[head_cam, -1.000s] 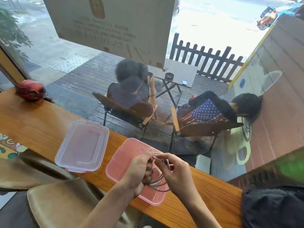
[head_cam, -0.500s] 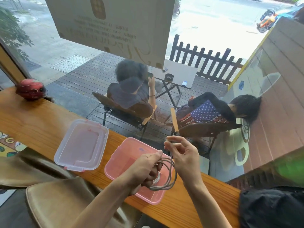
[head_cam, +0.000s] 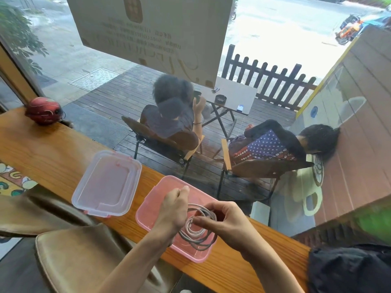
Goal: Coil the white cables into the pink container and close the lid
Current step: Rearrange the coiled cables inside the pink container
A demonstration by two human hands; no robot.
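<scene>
Cables (head_cam: 197,231): coiled, held over pink container (head_cam: 148,208) by left hand (head_cam: 172,208) and right hand (head_cam: 224,220).
Lid (head_cam: 106,183): off, aside on table (head_cam: 42,153).
Left: lay coil in, close.

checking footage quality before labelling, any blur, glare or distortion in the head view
Head view: wide-angle bending curves the wooden counter and window frame; the street outside is blown out bright; the white cables and both hands, left hand and right hand, are fairly sharp; a blurred green patch smears the right edge.
</scene>
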